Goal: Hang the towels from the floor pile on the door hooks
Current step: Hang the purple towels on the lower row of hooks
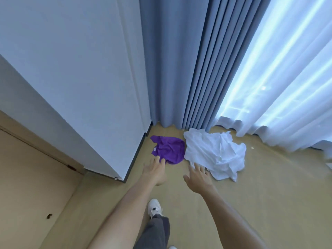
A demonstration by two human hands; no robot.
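Note:
A crumpled purple towel (168, 149) lies on the tan floor close to the wall corner. Right beside it sits a larger crumpled white towel (215, 151). Both my arms stretch forward and down toward them. My left hand (154, 169) is open with fingers spread, its fingertips over the near edge of the purple towel. My right hand (198, 177) is also open, fingers spread, just short of the white towel's near edge. Neither hand holds anything. No door hooks are in view.
A white wall or cabinet panel (80, 87) stands at the left with a dark baseboard. Grey-blue curtains (188, 60) and sheer white curtains (287, 78) hang behind the towels. My white shoe (154, 207) and grey trouser leg are below.

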